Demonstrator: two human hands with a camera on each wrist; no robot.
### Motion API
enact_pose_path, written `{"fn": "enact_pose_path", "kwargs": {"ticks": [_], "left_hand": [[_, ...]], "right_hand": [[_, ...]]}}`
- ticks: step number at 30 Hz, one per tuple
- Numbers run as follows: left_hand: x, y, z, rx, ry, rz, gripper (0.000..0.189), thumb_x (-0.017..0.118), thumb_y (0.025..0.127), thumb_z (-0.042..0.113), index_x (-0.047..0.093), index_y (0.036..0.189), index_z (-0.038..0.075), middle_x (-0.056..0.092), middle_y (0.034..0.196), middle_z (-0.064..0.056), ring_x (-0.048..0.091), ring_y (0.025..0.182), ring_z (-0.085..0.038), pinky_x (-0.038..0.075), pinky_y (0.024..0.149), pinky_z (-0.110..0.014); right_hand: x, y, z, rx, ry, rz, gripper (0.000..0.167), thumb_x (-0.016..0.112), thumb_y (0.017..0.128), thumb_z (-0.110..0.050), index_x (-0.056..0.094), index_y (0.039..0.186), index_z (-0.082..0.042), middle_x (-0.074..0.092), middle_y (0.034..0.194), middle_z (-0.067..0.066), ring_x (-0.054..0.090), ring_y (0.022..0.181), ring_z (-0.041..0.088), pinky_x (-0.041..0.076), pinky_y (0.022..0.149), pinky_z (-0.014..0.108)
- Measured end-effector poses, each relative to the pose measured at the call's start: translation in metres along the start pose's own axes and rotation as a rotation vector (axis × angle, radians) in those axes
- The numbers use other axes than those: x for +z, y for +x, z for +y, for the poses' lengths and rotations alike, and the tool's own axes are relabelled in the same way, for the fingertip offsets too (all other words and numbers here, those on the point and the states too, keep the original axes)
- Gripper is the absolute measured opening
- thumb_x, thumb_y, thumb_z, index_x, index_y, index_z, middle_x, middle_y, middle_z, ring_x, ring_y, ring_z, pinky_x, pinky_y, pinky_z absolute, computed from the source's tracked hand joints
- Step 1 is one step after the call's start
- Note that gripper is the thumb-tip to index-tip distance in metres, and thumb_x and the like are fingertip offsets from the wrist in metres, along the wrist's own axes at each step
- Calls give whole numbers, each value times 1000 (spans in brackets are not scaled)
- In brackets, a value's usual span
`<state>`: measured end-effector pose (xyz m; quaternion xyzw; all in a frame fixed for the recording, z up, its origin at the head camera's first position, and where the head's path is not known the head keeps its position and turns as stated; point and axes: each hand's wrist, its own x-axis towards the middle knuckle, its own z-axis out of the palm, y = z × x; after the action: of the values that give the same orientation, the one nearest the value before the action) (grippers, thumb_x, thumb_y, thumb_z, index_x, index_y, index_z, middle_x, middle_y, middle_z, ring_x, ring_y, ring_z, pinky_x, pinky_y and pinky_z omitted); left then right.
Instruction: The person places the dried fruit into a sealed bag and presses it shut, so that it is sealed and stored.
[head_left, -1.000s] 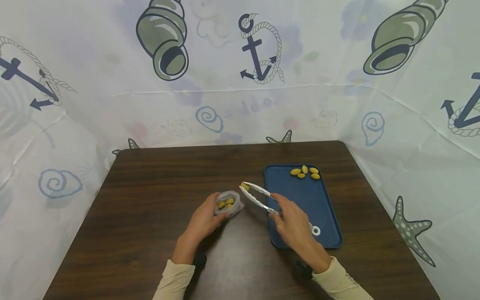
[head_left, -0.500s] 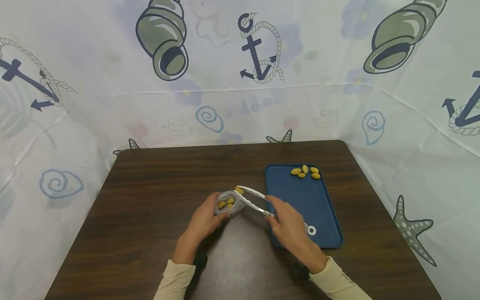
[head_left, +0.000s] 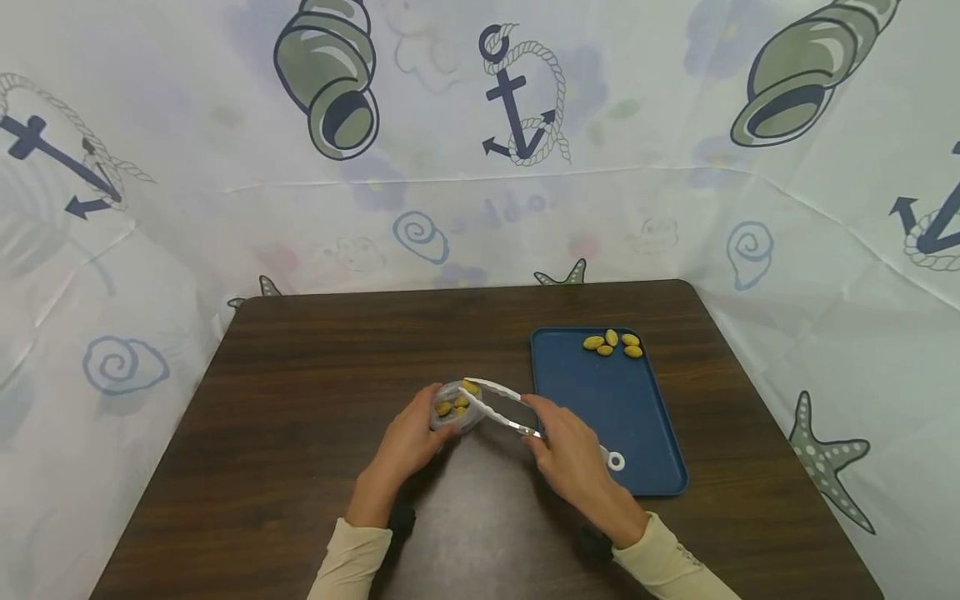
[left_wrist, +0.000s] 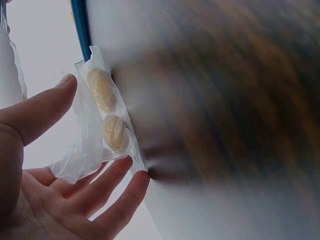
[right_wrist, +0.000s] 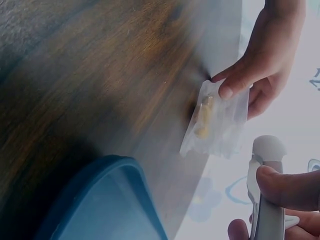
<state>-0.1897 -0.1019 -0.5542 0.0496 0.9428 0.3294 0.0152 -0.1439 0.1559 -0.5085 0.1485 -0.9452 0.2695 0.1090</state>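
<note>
My left hand [head_left: 408,437] holds a small clear plastic bag [head_left: 471,423] upright on the table, its mouth spread open. Several yellow oval pieces lie inside; through the plastic in the left wrist view I make out an upper piece [left_wrist: 101,90] and a lower piece [left_wrist: 115,133]. My right hand [head_left: 573,458] grips white-tipped tongs [head_left: 495,414]. Between the tong tips is one yellow oval piece [head_left: 471,387], over the far right rim of the bag's mouth. In the right wrist view the tongs [right_wrist: 270,220] show close up, beside the bag [right_wrist: 227,130].
A blue tray [head_left: 592,400] lies on the right of the dark wooden table [head_left: 337,342]. Several yellow oval pieces [head_left: 611,337] sit at its far end. Beyond the table hangs a pale patterned cloth [head_left: 480,225].
My right hand has moved left, bringing the tongs and the pinched piece from beside the bag to over its mouth. The left hand and the bag have stayed in place.
</note>
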Motion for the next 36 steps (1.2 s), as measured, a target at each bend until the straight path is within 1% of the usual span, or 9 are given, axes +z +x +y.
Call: {"fn": "enact_pose_path", "kwargs": {"ticks": [6,9,12,16,24,30,36], "left_hand": [[0,5,3,8,-7,-5,76,81,90,29,43,153,8,61,142,-15,64,118,-33,50,98,-53],[0,5,3,22,-6,6,75,81,90,28,44,152,7,62,140,-15,65,117,-33,50,98,-54],[0,4,2,26,-9,14,75,82,89,27,45,151,7,63,139,-16,65,118,-34,50,98,-54],[0,3,1,24,-7,14,74,82,90,27,45,151,7,63,139,-16,64,119,-35,50,98,-55],[-1,1,2,5,-5,-2,75,81,90,27,43,152,7,64,136,-15,65,112,-32,51,94,-53],[-3,0,1,0,0,-4,76,82,90,27,43,153,7,63,138,-16,64,115,-33,50,97,-54],[-3,-2,1,-12,2,-10,76,81,90,28,43,153,8,62,140,-16,64,117,-33,49,98,-55]], "right_hand": [[1,3,2,-31,-26,6,59,84,84,-11,61,138,-18,74,122,5,69,95,24,55,77,44],[3,4,2,-47,-33,7,59,84,84,-11,61,138,-17,73,124,6,69,96,25,56,78,45],[5,4,1,-45,-32,-7,63,85,83,-11,59,140,-16,72,128,6,69,101,27,55,82,46],[6,5,2,-26,-25,-27,67,85,84,-12,55,144,-16,70,132,6,67,107,28,55,86,47],[4,3,6,24,-11,-19,68,85,85,-16,53,146,-17,68,134,6,67,105,27,54,81,47],[1,4,10,30,-8,-2,69,85,85,-16,53,146,-16,67,136,7,67,103,28,54,81,48],[-4,6,17,59,-2,2,70,85,85,-17,53,147,-15,65,141,7,67,107,30,55,84,50]]}}
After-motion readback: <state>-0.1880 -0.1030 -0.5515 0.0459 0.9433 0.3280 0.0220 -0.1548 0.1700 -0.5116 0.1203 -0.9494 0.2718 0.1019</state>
